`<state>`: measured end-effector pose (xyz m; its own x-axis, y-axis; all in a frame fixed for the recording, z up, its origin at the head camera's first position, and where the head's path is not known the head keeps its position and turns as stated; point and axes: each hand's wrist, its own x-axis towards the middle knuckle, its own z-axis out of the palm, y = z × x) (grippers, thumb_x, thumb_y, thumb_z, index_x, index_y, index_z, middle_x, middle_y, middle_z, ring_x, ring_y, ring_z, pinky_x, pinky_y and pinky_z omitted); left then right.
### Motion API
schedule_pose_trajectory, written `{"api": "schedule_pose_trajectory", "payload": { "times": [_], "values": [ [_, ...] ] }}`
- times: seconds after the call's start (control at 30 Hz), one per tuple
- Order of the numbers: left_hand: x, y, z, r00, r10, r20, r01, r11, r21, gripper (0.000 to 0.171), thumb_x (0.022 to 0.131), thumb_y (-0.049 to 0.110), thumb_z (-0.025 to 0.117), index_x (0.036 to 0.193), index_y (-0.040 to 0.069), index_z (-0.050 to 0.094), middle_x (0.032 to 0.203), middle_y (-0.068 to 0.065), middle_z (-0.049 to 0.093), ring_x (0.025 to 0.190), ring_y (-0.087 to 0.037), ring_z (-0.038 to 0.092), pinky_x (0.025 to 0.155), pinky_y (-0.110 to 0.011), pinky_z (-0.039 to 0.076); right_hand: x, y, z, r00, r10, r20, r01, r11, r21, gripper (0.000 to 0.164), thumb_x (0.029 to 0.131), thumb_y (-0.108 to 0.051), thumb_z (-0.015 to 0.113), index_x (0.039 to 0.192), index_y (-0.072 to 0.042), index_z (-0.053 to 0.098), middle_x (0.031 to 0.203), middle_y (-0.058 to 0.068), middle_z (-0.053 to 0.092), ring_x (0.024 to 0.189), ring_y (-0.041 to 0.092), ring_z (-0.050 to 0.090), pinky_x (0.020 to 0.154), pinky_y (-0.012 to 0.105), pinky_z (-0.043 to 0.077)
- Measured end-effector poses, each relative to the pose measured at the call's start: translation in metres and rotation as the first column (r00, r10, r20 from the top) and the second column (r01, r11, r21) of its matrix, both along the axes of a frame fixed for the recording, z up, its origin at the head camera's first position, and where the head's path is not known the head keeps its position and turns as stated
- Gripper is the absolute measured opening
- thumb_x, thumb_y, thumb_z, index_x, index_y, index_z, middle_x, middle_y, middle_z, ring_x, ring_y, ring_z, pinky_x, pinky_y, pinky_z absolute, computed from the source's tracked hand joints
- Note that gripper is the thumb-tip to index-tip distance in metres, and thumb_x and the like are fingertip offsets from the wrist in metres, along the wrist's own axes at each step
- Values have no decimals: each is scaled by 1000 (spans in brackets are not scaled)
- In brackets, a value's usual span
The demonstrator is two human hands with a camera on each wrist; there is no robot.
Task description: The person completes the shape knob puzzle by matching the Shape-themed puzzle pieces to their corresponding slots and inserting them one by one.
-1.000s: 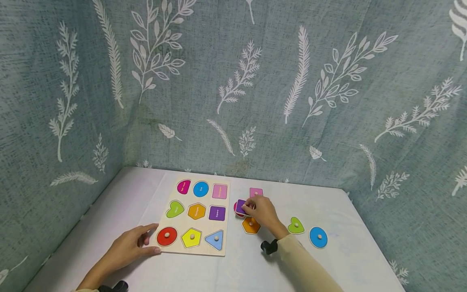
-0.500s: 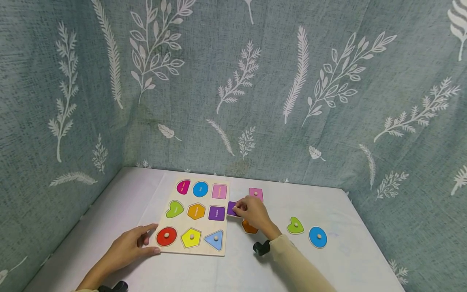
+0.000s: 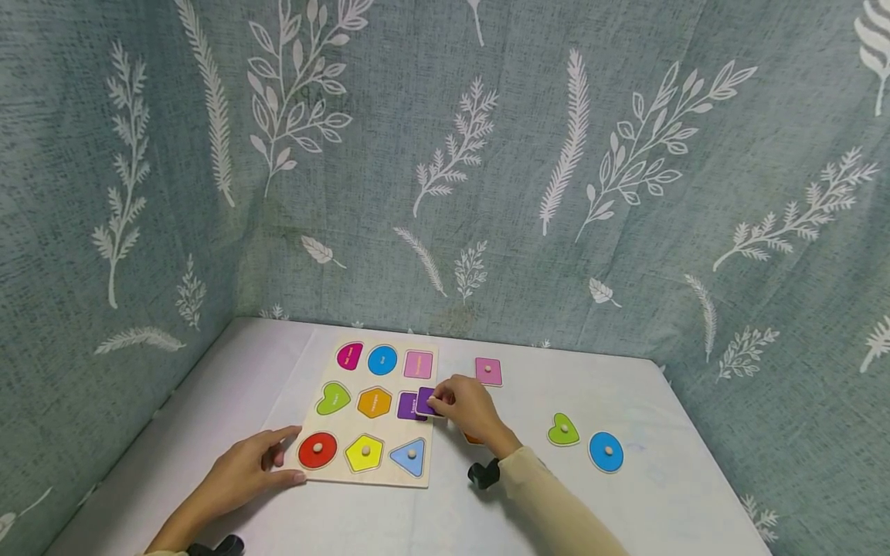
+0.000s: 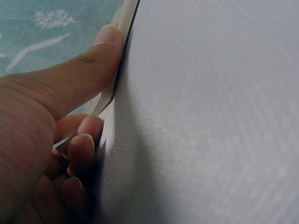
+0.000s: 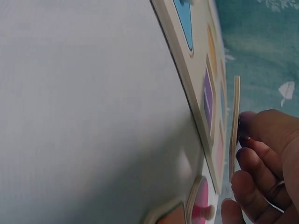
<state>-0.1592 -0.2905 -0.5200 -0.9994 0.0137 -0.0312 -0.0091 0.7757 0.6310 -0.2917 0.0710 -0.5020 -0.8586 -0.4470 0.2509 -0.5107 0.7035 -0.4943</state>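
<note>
A wooden peg puzzle board [image 3: 382,476] lies on the table, with red, yellow and light blue knobbed pieces in its near row. My left hand [image 3: 239,467] holds the board's near left corner, thumb at the near edge and a finger at the left side. In the left wrist view the thumb [image 4: 88,65] lies against the board's edge. My right hand [image 3: 476,409] pinches the knob of a purple square piece [image 3: 426,401], which overlaps the printed purple square recess. The right wrist view has this piece edge-on [image 5: 235,126], raised off the board's face.
Right of the board lie a pink rectangle piece [image 3: 488,371], a green heart piece [image 3: 564,430] and a blue round piece [image 3: 607,452]. Beneath the right hand are an orange piece [image 5: 173,215] and a magenta piece [image 5: 200,198]. Patterned cloth [image 3: 445,255] surrounds the table's back and sides.
My right hand has moved left, carrying the purple square piece from above the magenta piece to over the board's right edge. The left hand has stayed in place.
</note>
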Motion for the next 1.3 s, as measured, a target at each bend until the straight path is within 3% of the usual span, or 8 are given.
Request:
{"api": "schedule_pose_trajectory", "payload": {
  "times": [0.63, 0.9, 1.07, 1.3],
  "values": [
    [1, -3, -2, 1000, -14, -21, 14, 1000, -8, 89, 69, 44, 94, 137, -3, 61, 79, 1, 49, 73, -15, 47, 60, -26, 39, -2, -31, -7, 999, 37, 36, -38, 999, 24, 16, 93, -32, 78, 89, -16, 80, 72, -12, 54, 70, 5, 50, 64, 21, 44],
    [0, -3, -4, 1000, -17, -17, 17, 1000, -4, 89, 69, 43, 95, 138, -3, 61, 80, 1, 49, 74, -16, 47, 60, -26, 39, -4, -38, -14, 998, 12, 67, -15, 999, 42, 15, 93, -32, 78, 88, -18, 78, 71, -11, 53, 69, 5, 50, 63, 21, 43],
    [0, -2, -4, 1000, -5, -4, 5, 1000, 4, 91, 68, 43, 95, 138, -3, 60, 80, 0, 49, 74, -16, 47, 60, -26, 39, -5, -40, -13, 999, 22, 35, -24, 999, 34, 14, 93, -30, 79, 87, -18, 79, 71, -11, 54, 68, 5, 50, 62, 21, 43],
    [1, -2, -4, 1000, 0, -10, -1, 1000, -4, 91, 68, 44, 95, 139, -2, 61, 80, 1, 49, 74, -16, 47, 60, -26, 39, -6, -40, -10, 998, 2, 60, -5, 999, 54, 14, 92, -31, 79, 88, -18, 79, 71, -12, 54, 69, 5, 50, 63, 21, 43]
  ]
}}
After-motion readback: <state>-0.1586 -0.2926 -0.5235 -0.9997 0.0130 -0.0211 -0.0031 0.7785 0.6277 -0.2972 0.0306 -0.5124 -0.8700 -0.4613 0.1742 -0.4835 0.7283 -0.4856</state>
